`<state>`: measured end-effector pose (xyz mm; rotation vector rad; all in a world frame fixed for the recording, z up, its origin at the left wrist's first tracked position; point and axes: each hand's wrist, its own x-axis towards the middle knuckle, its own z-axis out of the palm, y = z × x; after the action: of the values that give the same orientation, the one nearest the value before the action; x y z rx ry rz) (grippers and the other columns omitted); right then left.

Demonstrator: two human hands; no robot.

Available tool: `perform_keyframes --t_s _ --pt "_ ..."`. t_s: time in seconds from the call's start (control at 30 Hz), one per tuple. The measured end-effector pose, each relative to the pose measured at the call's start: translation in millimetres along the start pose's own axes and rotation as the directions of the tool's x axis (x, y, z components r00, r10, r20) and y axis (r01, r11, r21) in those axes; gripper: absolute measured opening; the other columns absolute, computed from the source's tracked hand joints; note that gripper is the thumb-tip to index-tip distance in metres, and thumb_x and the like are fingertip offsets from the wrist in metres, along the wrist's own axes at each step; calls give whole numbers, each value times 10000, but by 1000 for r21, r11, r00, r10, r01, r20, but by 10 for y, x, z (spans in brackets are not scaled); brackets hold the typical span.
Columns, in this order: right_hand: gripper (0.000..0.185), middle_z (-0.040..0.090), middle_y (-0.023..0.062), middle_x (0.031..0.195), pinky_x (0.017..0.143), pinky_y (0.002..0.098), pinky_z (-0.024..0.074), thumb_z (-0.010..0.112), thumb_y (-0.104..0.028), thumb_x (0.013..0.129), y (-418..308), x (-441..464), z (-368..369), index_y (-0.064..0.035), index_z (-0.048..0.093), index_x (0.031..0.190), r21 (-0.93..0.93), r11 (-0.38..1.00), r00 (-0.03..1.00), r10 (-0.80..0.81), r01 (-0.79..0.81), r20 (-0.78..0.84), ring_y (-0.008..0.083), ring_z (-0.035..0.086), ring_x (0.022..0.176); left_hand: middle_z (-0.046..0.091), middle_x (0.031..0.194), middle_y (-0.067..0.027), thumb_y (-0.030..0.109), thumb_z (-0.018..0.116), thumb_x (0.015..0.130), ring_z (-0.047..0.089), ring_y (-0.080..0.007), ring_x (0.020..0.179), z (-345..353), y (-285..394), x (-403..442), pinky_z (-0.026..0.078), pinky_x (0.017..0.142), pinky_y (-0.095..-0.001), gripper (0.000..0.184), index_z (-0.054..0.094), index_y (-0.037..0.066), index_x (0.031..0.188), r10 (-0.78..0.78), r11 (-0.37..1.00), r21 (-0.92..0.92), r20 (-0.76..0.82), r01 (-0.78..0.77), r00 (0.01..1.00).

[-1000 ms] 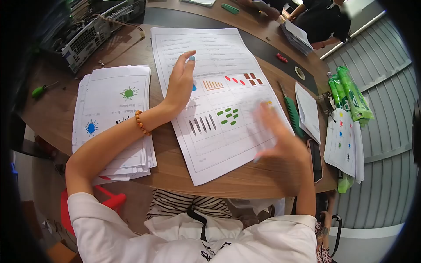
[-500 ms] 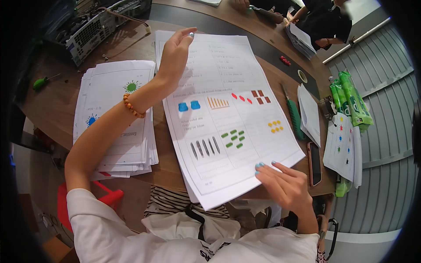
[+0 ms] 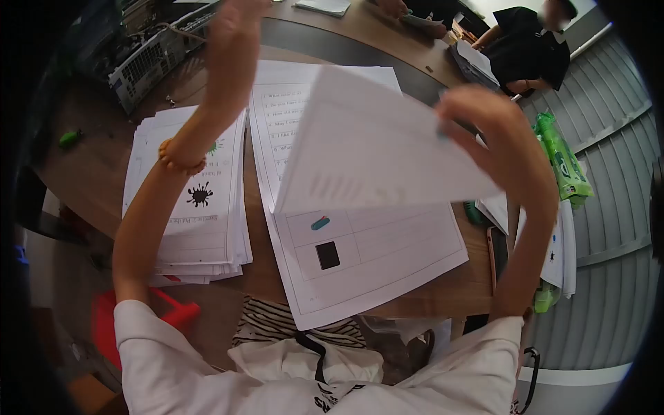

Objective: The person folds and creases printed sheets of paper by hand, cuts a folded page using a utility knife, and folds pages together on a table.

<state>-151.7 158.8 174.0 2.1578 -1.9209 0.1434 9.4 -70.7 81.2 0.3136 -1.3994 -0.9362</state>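
White paper sheet, blurred and bent, rises above the worksheet stack, beside my right hand. The fingers of this hand curl at the sheet's right side; motion blur prevents me from confirming a closed pinch. My left hand is beyond the stack's far left corner, blurred and partly cut off by the frame; I cannot tell its finger state.

Change of state: half a second ago the top page lay with its coloured pictures face up and my right hand at its near corner. Now the sheet stands folded upward, print showing faintly through it, and the page below is exposed, with a black square and a teal capsule shape inside ruled boxes.

Around the stack: smooth wood-grain table. To its left, a second paper pile with uneven edges carries a spiky black ink splat. Round orange-brown beads form the bracelet on my left wrist. Farther out: a perforated metal computer case, a glossy green plastic package and a ribbed grey shutter.
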Motion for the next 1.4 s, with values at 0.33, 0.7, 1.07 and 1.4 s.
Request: perform_keyframes --t_s 0.33,0.7,1.07,1.4 --pt "280 572 105 1103 818 374 452 605 -152 797 402 1255 985 -97 577 1070 -180 969 915 -221 168 -336 317 551 984 502 1246 -108 310 633 752 444 -263 1182 447 114 -1203 305 1023 -415 492 544 13 1134 259 499 201 894 -843 367" --pt "384 493 197 1235 990 468 311 475 -273 897 146 -232 1676 -67 487 1220 47 983 967 181 -175 -180 322 443 1185 414 1333 -110 380 526 843 343 -271 1271 280 -210 -954 184 1087 -454 579 351 140 1340 -33 632 261 950 -730 311" --pt "407 462 170 1280 1020 449 278 469 -297 901 192 -321 1726 -80 465 1245 148 975 974 188 -169 -129 300 394 1230 477 1281 -119 372 545 840 429 -254 1207 303 -163 -979 258 1057 -423 530 430 94 1276 -103 569 315 944 -760 314" --pt "452 460 156 1289 1036 430 267 455 -382 899 221 -310 1746 -80 482 1234 159 973 975 187 -168 -117 283 395 1233 420 1326 -140 323 503 873 385 -277 1238 298 -188 -1046 284 1044 -421 509 380 90 1308 -161 636 364 925 -681 345"
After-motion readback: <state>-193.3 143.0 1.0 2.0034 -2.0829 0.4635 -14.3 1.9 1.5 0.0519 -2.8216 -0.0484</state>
